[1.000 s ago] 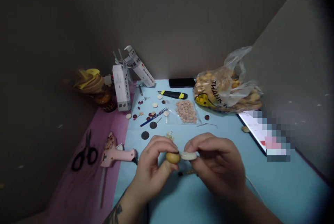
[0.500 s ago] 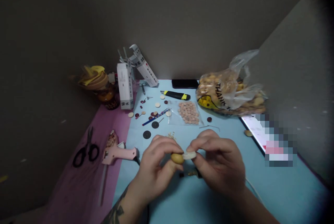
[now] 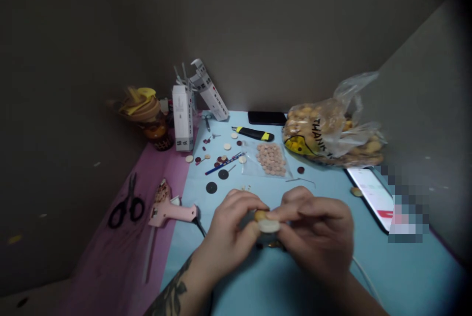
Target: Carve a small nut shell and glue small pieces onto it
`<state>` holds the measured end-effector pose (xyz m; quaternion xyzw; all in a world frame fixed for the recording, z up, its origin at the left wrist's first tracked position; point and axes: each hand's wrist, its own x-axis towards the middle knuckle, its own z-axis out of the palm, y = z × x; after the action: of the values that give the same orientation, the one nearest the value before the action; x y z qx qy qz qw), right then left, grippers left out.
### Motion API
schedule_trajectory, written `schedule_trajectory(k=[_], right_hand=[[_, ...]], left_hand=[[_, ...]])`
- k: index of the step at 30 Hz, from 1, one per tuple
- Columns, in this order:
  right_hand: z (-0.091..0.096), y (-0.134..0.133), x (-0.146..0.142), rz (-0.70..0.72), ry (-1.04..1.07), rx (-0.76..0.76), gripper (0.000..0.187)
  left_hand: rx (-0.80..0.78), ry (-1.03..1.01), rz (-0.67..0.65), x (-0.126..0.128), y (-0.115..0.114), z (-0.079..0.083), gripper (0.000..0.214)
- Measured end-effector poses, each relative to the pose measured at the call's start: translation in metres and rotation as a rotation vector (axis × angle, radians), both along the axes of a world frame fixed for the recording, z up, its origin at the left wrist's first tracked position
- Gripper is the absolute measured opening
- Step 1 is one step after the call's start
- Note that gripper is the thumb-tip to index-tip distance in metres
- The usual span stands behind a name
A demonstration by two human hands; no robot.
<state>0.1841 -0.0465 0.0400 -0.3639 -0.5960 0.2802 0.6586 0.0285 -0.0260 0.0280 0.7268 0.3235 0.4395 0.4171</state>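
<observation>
My left hand [image 3: 236, 227] pinches a small rounded yellow-brown nut-like piece [image 3: 260, 215] between thumb and fingers. In my right hand [image 3: 319, 230] a white oval piece [image 3: 269, 226] is gripped by thumb and forefinger. The white piece sits in front of the yellow-brown one and hides part of it; whether they touch I cannot tell. Below my fingers, a brass-coloured tool tip [image 3: 275, 245] shows partly on the blue mat [image 3: 250, 281]. Pale crumbs [image 3: 246, 188] lie just beyond my hands.
A pink glue gun [image 3: 169, 209] and black scissors [image 3: 126, 206] lie left. Beyond are a utility knife [image 3: 253, 133], a bag of small beads [image 3: 271, 159], grinding discs [image 3: 211, 187] and white boxes [image 3: 183, 119]. A full plastic bag [image 3: 332, 134] and a lit phone [image 3: 370, 193] stand right.
The white piece has turned and come nearer, in front of the yellow-brown piece, where before they were side by side. The whole view has shifted slightly.
</observation>
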Motion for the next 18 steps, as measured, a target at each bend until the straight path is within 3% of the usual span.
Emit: schedule_trajectory(k=[6,12,18], right_hand=[[0.003,0.004,0.008,-0.019,0.257,-0.070,0.032],[0.004,0.003,0.001,0.019,0.258,-0.090,0.032],[0.004,0.000,-0.003,0.057,0.243,-0.138,0.040]], left_hand=[[-0.147,-0.214,0.017,-0.001,0.001,-0.003,0.018],[-0.236,-0.416,-0.003,-0.003,0.005,-0.002,0.023],[-0.257,-0.453,-0.041,-0.003,0.009,-0.001,0.028]])
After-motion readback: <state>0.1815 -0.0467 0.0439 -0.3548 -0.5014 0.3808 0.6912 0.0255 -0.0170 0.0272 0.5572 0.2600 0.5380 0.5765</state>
